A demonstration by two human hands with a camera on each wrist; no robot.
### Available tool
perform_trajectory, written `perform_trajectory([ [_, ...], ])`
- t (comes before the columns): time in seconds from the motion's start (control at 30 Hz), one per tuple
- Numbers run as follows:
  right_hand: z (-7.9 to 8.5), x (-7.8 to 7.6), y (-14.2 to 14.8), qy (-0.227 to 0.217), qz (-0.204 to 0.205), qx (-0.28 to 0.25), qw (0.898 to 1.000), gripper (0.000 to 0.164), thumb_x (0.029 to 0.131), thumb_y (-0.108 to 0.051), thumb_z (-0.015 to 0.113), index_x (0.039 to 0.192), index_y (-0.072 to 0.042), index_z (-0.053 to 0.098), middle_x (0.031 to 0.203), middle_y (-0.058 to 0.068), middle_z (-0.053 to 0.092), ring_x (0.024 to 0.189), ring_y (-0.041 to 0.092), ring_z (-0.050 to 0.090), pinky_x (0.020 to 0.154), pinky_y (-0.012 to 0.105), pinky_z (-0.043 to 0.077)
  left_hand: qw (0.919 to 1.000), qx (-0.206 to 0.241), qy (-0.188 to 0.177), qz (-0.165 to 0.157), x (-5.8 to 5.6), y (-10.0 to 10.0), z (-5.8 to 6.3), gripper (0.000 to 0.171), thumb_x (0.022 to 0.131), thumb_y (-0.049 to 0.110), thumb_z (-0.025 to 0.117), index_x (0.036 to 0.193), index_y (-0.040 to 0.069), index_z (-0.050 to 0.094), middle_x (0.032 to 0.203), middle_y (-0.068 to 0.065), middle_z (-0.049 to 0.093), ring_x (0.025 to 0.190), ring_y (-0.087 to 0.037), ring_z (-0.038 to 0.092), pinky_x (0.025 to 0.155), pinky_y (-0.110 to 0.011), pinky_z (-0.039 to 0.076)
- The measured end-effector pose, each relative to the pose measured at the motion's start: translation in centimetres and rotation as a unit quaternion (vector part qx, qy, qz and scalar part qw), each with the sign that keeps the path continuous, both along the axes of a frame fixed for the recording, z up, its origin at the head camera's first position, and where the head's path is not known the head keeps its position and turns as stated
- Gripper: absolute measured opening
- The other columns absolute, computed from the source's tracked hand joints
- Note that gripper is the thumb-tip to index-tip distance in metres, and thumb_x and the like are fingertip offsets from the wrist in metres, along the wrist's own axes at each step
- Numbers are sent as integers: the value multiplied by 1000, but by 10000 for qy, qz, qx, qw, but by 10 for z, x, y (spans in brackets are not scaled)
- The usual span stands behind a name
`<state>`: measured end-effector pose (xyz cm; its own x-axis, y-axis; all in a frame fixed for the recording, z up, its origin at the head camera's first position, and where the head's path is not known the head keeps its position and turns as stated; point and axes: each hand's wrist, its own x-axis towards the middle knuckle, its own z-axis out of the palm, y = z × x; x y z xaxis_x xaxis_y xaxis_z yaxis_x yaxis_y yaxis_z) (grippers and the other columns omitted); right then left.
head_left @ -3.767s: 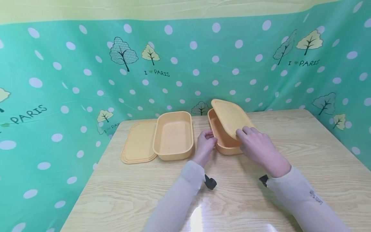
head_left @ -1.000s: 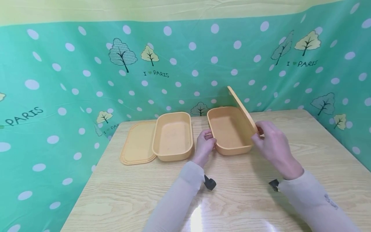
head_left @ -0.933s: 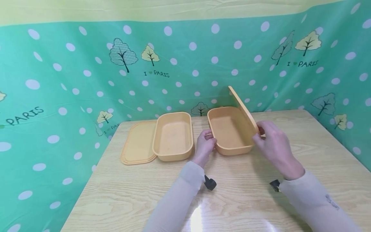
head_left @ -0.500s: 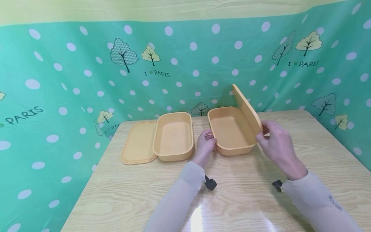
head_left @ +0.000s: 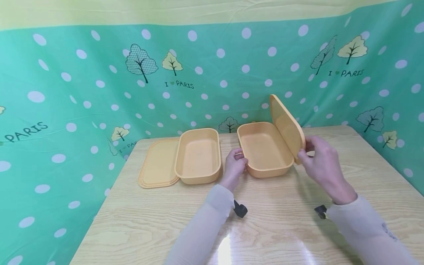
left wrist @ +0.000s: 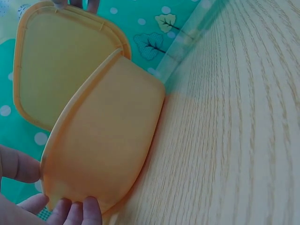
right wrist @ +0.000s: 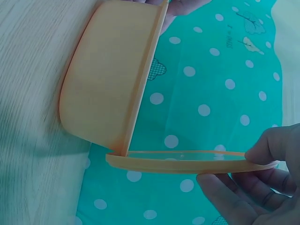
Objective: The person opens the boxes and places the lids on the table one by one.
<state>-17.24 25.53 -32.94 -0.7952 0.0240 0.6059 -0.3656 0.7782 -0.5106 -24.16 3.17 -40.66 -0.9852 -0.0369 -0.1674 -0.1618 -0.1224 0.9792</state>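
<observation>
My left hand (head_left: 233, 167) grips the left wall of the right-hand food container (head_left: 269, 172), an apricot-coloured rectangular box with rounded corners. Its thumb is at the rim and the fingertips lie on the side wall in the left wrist view. Between thumb and fingers, my right hand (head_left: 322, 165) pinches the near end of a matching lid (head_left: 287, 125). That lid stands steeply along the container's right rim, its lower edge meeting the rim in the right wrist view. Inside, the container shows a bare floor.
To the left sits a second container (head_left: 198, 180) of the same kind, uncovered. A flat lid (head_left: 159, 162) lies beside it on the wooden table (head_left: 149, 228), partly hidden by that container. Behind hangs a green dotted cloth (head_left: 205, 79).
My right hand has swung the lid from slanting over the right-hand container to standing up at its right rim, moving rightward. My left hand has stayed on the container's left wall.
</observation>
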Motion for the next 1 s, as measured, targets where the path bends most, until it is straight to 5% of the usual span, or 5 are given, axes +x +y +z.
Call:
perform_trajectory([
  [0.53,0,1,6,-221,-260,-321,9989,26,83,-1,59,108,4,61,91,18,64,83,32,60,62,1,36,10000,-52,12,33,0,0,1,51,77,-9,55,128,1,52,118,-21,59,70,-15,57,73,-38,54],
  [1.0,-1,3,12,-444,-484,-600,9960,25,87,-7,58,110,2,61,95,18,66,87,31,60,76,33,38,10000,-29,-12,74,-1,0,0,51,76,-9,55,125,3,54,110,-15,61,69,-15,57,69,-35,54],
])
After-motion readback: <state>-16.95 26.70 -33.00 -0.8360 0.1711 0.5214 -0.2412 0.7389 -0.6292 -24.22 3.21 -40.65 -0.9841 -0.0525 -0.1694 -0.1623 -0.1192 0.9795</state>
